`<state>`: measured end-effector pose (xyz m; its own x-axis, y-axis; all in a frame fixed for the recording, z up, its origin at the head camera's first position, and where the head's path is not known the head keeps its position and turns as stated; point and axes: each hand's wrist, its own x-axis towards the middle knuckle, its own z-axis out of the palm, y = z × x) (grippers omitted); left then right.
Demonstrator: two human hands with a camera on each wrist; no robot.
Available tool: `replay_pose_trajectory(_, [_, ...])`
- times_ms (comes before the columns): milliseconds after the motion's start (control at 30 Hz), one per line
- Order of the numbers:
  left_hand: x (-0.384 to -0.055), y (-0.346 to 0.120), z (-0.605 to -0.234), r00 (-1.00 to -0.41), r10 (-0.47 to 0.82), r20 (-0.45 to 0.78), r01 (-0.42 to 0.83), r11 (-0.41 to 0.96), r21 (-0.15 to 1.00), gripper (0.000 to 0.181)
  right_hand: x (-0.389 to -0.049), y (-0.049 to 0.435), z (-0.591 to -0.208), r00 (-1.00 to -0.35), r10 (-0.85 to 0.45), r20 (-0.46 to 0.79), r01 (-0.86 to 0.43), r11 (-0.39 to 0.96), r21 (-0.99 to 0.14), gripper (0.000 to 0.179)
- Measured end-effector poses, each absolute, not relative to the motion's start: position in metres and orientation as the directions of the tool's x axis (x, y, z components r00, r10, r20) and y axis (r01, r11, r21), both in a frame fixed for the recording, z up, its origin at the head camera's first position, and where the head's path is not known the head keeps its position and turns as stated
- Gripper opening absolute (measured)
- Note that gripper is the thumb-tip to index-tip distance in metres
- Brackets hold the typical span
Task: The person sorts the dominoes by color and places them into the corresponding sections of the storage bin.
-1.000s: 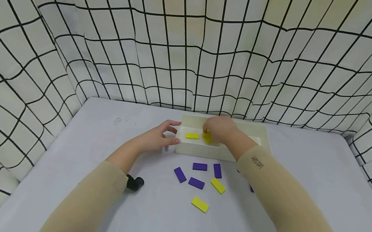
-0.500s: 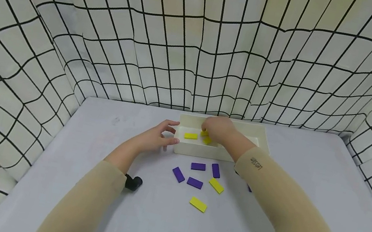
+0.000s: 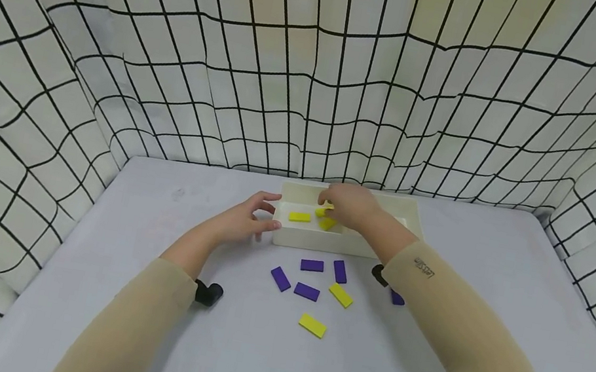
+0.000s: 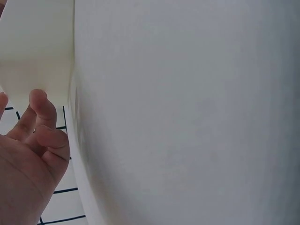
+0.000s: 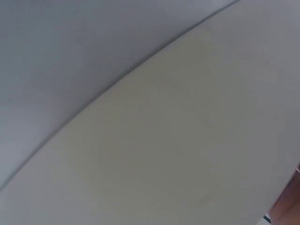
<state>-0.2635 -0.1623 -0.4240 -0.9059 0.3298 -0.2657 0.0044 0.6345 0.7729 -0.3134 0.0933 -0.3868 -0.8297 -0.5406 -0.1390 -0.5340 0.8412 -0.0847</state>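
Observation:
A white rectangular box (image 3: 324, 242) stands at the back of the table. My left hand (image 3: 240, 221) is at its left end, fingers loosely bent, thumb by the front corner. In the left wrist view, fingertips meet the box's end wall (image 4: 37, 47). Reaching inside over the rim, my right hand (image 3: 353, 206) pinches a small yellow tile (image 3: 321, 212). Close under it lies another yellow tile (image 3: 327, 224), and a third yellow tile (image 3: 300, 217) lies flat to the left. The box wall (image 5: 154, 126) fills most of the right wrist view, hiding the fingertips.
In front of the box lie several purple tiles (image 3: 312, 265) and two yellow tiles, one nearer the box (image 3: 340, 295) and one closer to me (image 3: 312, 325). Another purple tile (image 3: 396, 298) is partly under the right sleeve. Black netting (image 3: 337, 100) hangs before the walls.
The pinched yellow tile shifts slightly within the box and shows more plainly beside the fingertips. The left hand stays at the box's end. The whole view drifts a little left.

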Motion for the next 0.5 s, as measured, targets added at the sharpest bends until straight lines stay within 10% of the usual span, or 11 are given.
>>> replay_pose_trajectory(500, [-0.261, -0.161, -0.420, -0.908, 0.324, -0.267, 0.007, 0.647, 0.762, 0.074, -0.283, 0.117, -0.367, -0.881, -0.472, -0.030, -0.453, 0.860, -0.236, 0.036])
